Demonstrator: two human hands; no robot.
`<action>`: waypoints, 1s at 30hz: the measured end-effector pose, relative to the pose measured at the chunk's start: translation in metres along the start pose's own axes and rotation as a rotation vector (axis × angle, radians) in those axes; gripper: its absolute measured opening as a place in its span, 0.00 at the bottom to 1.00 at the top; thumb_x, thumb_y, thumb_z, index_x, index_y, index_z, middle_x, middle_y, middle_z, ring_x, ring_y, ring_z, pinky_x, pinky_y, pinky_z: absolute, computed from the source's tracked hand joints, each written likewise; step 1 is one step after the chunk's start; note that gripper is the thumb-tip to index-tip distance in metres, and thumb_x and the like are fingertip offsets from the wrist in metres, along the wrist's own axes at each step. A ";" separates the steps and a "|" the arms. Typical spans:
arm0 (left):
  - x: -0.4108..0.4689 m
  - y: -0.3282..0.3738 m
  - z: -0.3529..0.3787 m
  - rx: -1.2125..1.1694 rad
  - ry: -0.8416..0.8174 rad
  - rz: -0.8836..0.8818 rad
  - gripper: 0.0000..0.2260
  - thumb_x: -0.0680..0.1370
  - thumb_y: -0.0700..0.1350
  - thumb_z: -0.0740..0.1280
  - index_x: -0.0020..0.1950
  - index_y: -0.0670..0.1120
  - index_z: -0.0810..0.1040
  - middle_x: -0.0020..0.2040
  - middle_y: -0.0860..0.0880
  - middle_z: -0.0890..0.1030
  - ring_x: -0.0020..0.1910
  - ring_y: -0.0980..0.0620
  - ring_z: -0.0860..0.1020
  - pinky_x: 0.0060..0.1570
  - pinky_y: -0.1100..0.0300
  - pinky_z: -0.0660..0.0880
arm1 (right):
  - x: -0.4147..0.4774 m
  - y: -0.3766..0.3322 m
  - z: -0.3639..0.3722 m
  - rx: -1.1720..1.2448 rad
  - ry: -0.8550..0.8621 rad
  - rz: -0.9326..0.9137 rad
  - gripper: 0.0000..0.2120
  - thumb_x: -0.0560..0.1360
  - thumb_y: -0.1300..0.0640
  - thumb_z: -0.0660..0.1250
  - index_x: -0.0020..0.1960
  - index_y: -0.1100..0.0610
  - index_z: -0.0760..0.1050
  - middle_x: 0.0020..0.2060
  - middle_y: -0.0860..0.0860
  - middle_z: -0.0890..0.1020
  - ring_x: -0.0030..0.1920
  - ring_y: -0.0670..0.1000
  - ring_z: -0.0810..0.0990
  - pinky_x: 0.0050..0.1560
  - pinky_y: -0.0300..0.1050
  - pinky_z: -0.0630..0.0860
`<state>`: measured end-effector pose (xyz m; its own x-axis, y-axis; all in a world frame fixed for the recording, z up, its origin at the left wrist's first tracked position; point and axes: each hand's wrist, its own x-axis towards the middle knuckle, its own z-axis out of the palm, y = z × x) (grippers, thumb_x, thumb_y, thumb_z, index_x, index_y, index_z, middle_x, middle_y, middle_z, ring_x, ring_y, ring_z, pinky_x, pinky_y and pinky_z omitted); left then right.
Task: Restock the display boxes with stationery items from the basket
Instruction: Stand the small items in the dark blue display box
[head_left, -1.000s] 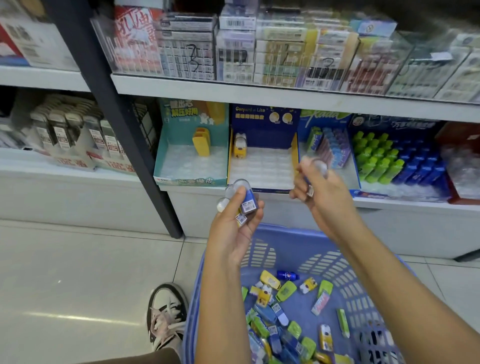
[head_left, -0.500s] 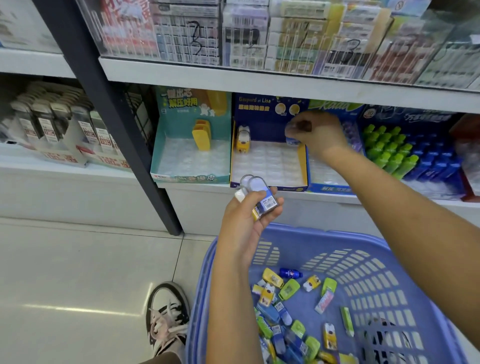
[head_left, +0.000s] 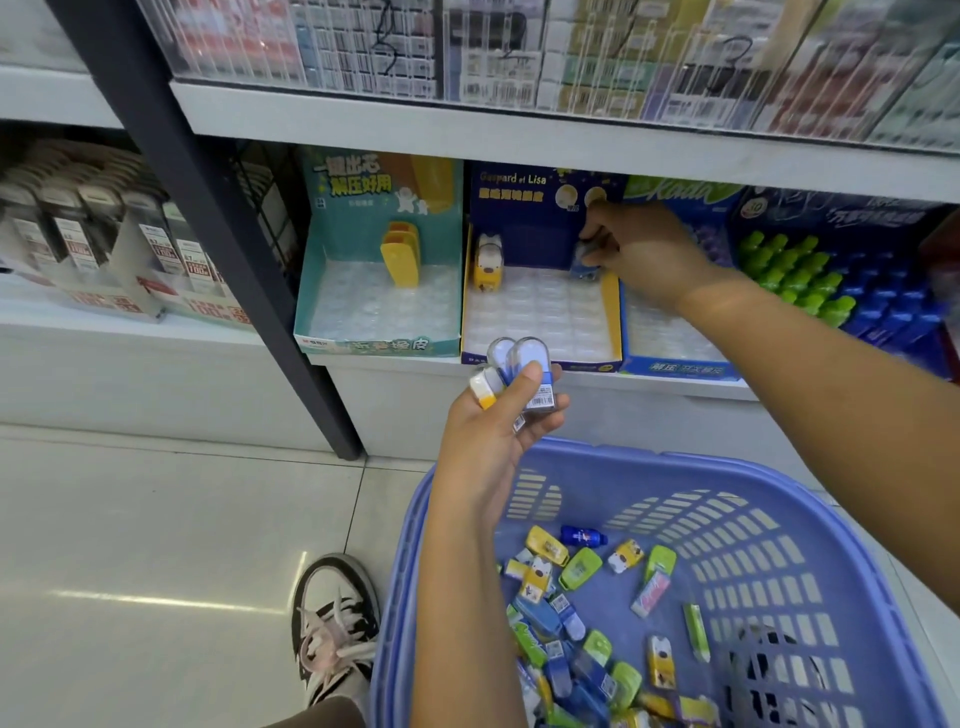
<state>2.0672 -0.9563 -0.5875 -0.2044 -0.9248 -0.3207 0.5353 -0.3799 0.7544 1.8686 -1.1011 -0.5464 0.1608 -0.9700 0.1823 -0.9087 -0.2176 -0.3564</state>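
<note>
My left hand (head_left: 498, 431) holds a small bunch of capped erasers (head_left: 514, 371), blue and yellow, above the blue plastic basket (head_left: 779, 519). Loose stationery items (head_left: 576, 613) lie in a heap on the basket's floor. My right hand (head_left: 634, 249) reaches into the back right corner of the dark blue display box (head_left: 540, 358) and pinches a blue eraser (head_left: 584, 265) standing on its clear tray. A yellow eraser (head_left: 488, 262) stands at the box's back left.
A teal display box (head_left: 379, 343) with yellow items (head_left: 401, 252) sits to the left. Green and blue items (head_left: 810, 280) fill the boxes to the right. A black shelf post (head_left: 249, 260) stands on the left. My shoe (head_left: 332, 623) is on the tiled floor.
My right hand went from in front of the shelf into the dark blue box and lowered the blue eraser onto the tray's back right. My left hand stayed over the basket.
</note>
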 end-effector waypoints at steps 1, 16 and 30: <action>0.000 0.001 0.000 0.003 -0.002 0.002 0.09 0.77 0.42 0.67 0.55 0.41 0.79 0.54 0.39 0.82 0.42 0.50 0.83 0.39 0.63 0.78 | 0.000 0.000 0.000 -0.028 -0.006 -0.010 0.11 0.74 0.64 0.67 0.56 0.64 0.75 0.52 0.60 0.81 0.52 0.56 0.79 0.54 0.42 0.75; 0.006 -0.004 0.004 0.175 0.147 0.225 0.02 0.74 0.40 0.71 0.44 0.44 0.80 0.36 0.48 0.81 0.40 0.47 0.83 0.38 0.63 0.78 | -0.041 -0.068 -0.013 0.177 -0.067 0.249 0.23 0.68 0.34 0.67 0.47 0.54 0.75 0.31 0.49 0.80 0.29 0.45 0.78 0.28 0.37 0.70; 0.009 -0.008 0.005 0.151 0.270 0.294 0.05 0.78 0.43 0.66 0.44 0.48 0.79 0.33 0.54 0.83 0.36 0.52 0.83 0.38 0.62 0.80 | -0.041 -0.054 -0.023 0.319 0.093 0.195 0.10 0.73 0.60 0.69 0.55 0.58 0.77 0.45 0.53 0.81 0.44 0.49 0.79 0.47 0.37 0.75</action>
<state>2.0572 -0.9614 -0.5933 0.1712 -0.9641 -0.2029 0.4087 -0.1178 0.9050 1.9025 -1.0474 -0.5137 -0.0517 -0.9858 0.1600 -0.7506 -0.0673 -0.6573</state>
